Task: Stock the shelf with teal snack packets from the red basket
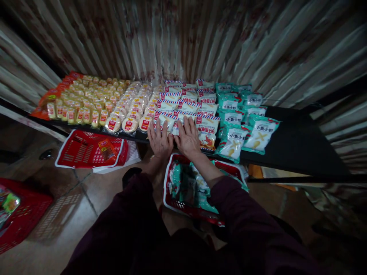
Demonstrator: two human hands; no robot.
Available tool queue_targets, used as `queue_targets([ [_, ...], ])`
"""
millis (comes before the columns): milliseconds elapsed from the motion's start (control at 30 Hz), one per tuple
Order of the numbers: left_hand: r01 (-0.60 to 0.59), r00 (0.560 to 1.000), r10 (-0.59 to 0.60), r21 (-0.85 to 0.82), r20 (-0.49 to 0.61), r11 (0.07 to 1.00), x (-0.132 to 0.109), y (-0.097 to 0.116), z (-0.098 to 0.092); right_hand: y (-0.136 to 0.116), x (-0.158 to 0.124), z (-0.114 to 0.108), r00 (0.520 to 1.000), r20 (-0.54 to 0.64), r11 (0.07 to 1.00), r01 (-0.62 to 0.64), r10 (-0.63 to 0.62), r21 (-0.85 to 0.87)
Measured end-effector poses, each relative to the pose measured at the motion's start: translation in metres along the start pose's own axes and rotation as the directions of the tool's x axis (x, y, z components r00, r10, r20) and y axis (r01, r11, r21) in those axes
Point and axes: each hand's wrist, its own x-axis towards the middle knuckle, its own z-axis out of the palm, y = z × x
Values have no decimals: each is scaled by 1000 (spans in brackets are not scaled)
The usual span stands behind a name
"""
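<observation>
Resting spread wide on striped snack bags (189,105) at twelve o'clock: left grip (159,142), right grip (189,139). Teal bags (233,118) crowd two, wrapped cakes (83,102) ten, loaded red basket (165,188) five. Black desk (295,141), kinda gloomy pleated curtain (172,42) behind.

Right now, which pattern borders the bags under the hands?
The bags have blue, white and red edge stripes; best view: head.

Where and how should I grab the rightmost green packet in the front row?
Probably pinch the green packet by its right edge, your right hand coming from the right: bare black shelf lies there, while other green packets crowd its left and back.
</observation>
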Motion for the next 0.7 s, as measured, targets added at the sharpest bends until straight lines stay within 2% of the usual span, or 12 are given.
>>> queue_targets([
  [233, -38, 998, 37, 23, 49, 999, 3, -7, 1, -3, -3, -14, 1000, 7, 997, -22, 22, 76],
  [433, -48, 998, 48, 2, 47, 999, 3, -7, 0, 2, -3, -14, 998, 58, 994, -2, -5, 111],
  [700, -11, 998, 16, -75, 68, 997, 5, -8, 1, 2, -7, -16, 1000, 17, 994, -17, 15, 111],
])
